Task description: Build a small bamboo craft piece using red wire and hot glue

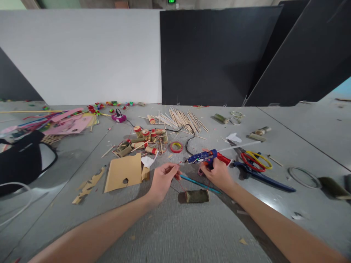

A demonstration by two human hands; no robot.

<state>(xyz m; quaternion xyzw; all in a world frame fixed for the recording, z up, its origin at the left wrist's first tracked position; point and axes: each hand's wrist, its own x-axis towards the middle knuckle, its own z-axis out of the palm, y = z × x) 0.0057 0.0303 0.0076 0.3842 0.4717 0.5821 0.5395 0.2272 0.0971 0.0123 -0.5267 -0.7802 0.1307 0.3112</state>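
My left hand (165, 181) is closed, thumb and finger pinching a red thread (181, 185). That thread runs down to a short green bamboo tube (197, 196) lying on its side on the floor. My right hand (218, 173) grips a blue glue gun (202, 157), its nozzle pointing left, close above my left fingertips. A clear glue stick (238, 146) juts from the gun's back. Between the hands, above the tube, a thin blue stick (200, 183) slants; whether my left fingers touch it I cannot tell. Beside my right hand is a spool of red thread (224, 158).
Scissors (253, 162) and a dark-blue-handled tool (270, 181) lie right. Cardboard (124, 173), red-banded bamboo pieces (145, 134) and a tape roll (176, 147) are ahead left. Wooden sticks (185, 119) lie farther off. The gun's black cord (189, 140) trails to a purple socket (119, 117).
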